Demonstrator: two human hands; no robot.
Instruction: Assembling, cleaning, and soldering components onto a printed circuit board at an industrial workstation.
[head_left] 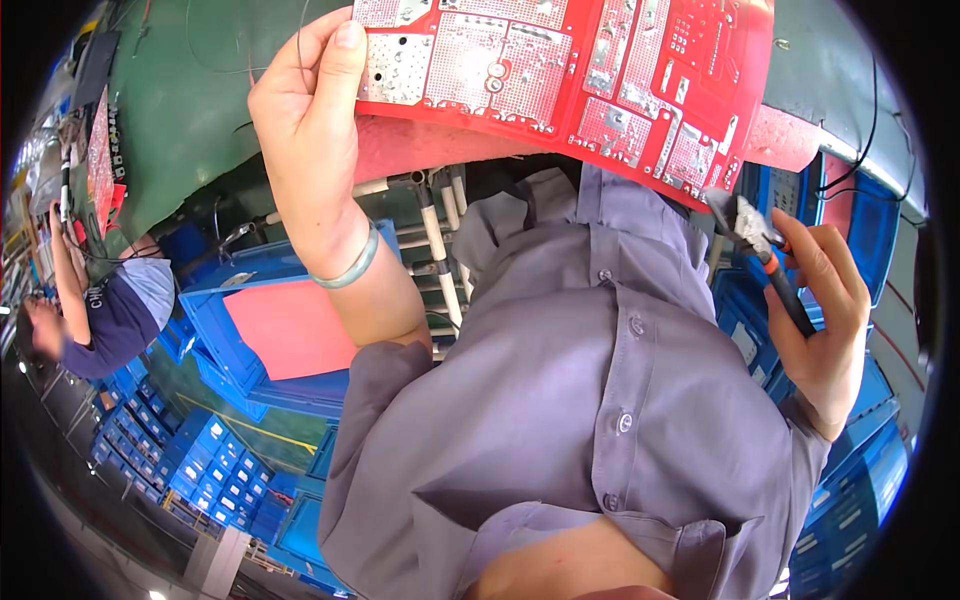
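Note:
A large red circuit board (585, 120) with silvery solder pads is held up over the near edge of the bench. My left hand (312, 100) grips its left end, thumb on the soldered face and the other fingers behind it. In my right hand (825, 300) is a pair of cutting pliers (765, 255) with dark handles and orange trim. The pliers' jaws touch or sit just beside the board's lower right corner; I cannot tell which. My right fingers are wrapped round the handles.
The green work surface (200, 130) carries a pink sheet (440, 148) along its near edge. A blue bin (215, 335) with a pink sheet stands below left, and blue bins (875, 240) stand at right. Dark cables (870, 130) lie at far right. Another person (110, 310) works at far left.

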